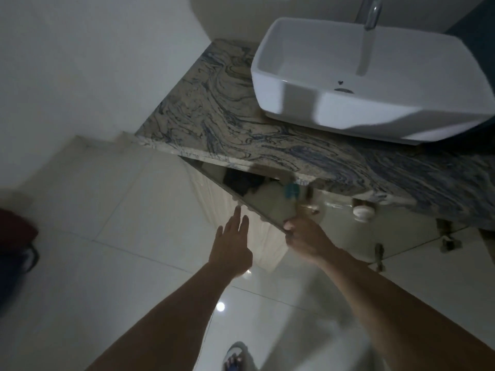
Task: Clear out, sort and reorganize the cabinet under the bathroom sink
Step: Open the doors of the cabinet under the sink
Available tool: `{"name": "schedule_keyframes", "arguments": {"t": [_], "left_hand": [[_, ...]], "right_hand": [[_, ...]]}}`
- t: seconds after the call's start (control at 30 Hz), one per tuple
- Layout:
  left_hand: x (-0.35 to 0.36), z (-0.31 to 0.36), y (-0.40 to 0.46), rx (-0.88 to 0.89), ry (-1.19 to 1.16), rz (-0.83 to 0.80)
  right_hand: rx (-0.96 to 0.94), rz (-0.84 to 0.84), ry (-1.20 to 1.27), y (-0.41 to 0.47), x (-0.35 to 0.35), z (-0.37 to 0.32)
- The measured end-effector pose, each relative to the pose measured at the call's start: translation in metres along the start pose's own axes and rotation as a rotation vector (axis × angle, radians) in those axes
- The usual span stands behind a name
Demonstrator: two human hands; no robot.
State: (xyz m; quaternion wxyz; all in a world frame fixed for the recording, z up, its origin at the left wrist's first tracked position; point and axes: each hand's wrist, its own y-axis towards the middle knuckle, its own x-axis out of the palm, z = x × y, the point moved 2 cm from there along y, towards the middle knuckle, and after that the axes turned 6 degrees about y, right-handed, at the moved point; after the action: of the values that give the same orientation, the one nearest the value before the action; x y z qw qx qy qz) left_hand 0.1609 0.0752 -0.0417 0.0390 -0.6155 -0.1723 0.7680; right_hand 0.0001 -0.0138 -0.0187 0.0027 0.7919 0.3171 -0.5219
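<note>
Glossy pale floor tiles [112, 199] spread below the marbled surface [241, 124], which carries the white sink [294, 103]; take that sink as your landmark. Below and a little left of it, the cabinet door [257, 210] stands swung partly out, so you are only at the opening step. Dim shapes [251, 183] sit inside the cabinet, among them something teal, too blurred to name; nothing appears to be out on the floor, so clearing, sorting and putting back all seem left to do. Your right hand [305, 236], below the sink, has its fingers curled round the door's free edge and grips it. Your left hand [233, 245], further left of the sink, has its fingers straight and slightly spread, holding nothing, beside the door's outer face; whether they touch it you cannot tell
</note>
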Motion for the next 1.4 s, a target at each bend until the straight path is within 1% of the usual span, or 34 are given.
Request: {"name": "schedule_keyframes", "arguments": {"t": [0.1,0.13,0.3,0.37,0.43,0.5,0.57,0.63,0.67,0.73,0.9,0.97,1.03,1.17,1.3,1.4], "left_hand": [[0.010,-0.008,-0.028,-0.218,-0.334,-0.132],[0.011,-0.010,-0.036,-0.283,-0.453,-0.147],[0.013,-0.031,-0.072,-0.510,-0.889,-0.063],[0.012,-0.043,-0.088,-0.562,-0.997,-0.050],[0.012,-0.053,-0.105,-0.591,-1.054,-0.047],[0.011,-0.068,-0.121,-0.636,-1.081,-0.028],[0.009,-0.088,-0.137,-0.685,-1.111,0.032],[0.006,-0.113,-0.152,-0.701,-1.097,0.107],[0.005,-0.126,-0.158,-0.699,-1.066,0.129],[0.005,-0.153,-0.168,-0.677,-0.955,0.143],[0.001,-0.206,-0.183,-0.664,-0.735,0.207],[-0.003,-0.223,-0.184,-0.669,-0.698,0.231],[-0.004,-0.239,-0.183,-0.677,-0.696,0.260],[-0.008,-0.260,-0.180,-0.659,-0.621,0.230],[-0.013,-0.268,-0.176,-0.635,-0.524,0.183],[-0.017,-0.272,-0.173,-0.651,-0.434,0.166]], "right_hand": [[-0.049,-0.062,0.079,-0.007,0.018,-0.015],[-0.075,-0.096,0.090,-0.011,0.024,-0.023],[-0.206,-0.197,0.122,-0.022,0.045,-0.064],[-0.308,-0.198,0.054,-0.022,0.056,-0.081],[-0.435,-0.179,-0.021,-0.023,0.072,-0.100],[-0.506,-0.115,-0.039,-0.024,0.088,-0.122],[-0.566,-0.061,-0.038,-0.025,0.103,-0.149],[-0.634,-0.001,-0.085,-0.021,0.118,-0.177],[-0.671,-0.002,-0.113,-0.020,0.123,-0.192],[-0.682,-0.031,-0.150,-0.017,0.133,-0.220],[-0.635,-0.075,-0.242,-0.006,0.144,-0.264],[-0.602,-0.080,-0.334,0.000,0.146,-0.276],[-0.541,-0.131,-0.359,0.006,0.147,-0.288],[-0.454,-0.222,-0.310,0.013,0.152,-0.302],[-0.419,-0.224,-0.274,0.014,0.151,-0.306],[-0.372,-0.221,-0.246,0.012,0.143,-0.302]]}}
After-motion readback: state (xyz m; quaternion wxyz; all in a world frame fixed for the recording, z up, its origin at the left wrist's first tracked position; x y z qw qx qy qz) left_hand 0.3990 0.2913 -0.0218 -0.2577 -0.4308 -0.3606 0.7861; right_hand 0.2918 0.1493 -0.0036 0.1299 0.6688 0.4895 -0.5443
